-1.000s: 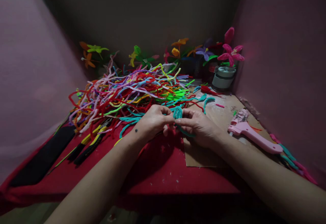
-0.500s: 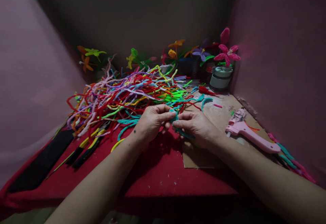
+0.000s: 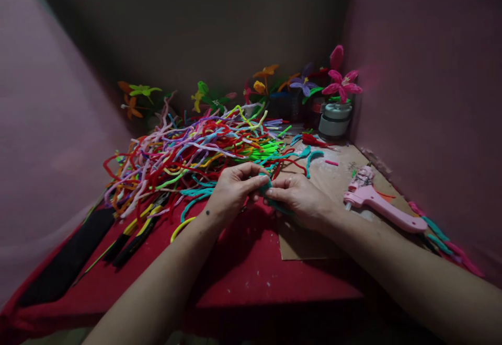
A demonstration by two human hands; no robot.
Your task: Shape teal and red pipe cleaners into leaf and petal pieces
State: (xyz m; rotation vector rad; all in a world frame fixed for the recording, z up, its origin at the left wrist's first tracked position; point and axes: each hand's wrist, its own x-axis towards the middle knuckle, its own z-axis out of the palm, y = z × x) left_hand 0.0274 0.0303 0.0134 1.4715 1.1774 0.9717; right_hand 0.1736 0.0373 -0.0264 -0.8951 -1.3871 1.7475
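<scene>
Between my two hands is a teal pipe cleaner (image 3: 265, 184), bent at the fingertips, with a loose end trailing beneath my right hand. My left hand (image 3: 240, 185) pinches it between thumb and forefinger. Close against it, my right hand (image 3: 295, 197) grips the same piece, thumb on top. The lower fingers of both hands are partly hidden. Just behind the hands spreads a tangled heap of coloured pipe cleaners (image 3: 196, 146). More teal pieces (image 3: 196, 193) poke out by my left wrist.
Yellow-and-black pliers (image 3: 139, 230) and a black flat object (image 3: 68, 259) lie left on the red cloth (image 3: 235, 282). A pink glue gun (image 3: 382, 209) rests on cardboard (image 3: 309, 248) at right. Behind stand pipe-cleaner flowers (image 3: 341, 84) and a grey-white container (image 3: 334, 121).
Both hands stay together on the teal pipe cleaner, and its bent part sits slightly lower between the fingertips. The whole view has shifted a little.
</scene>
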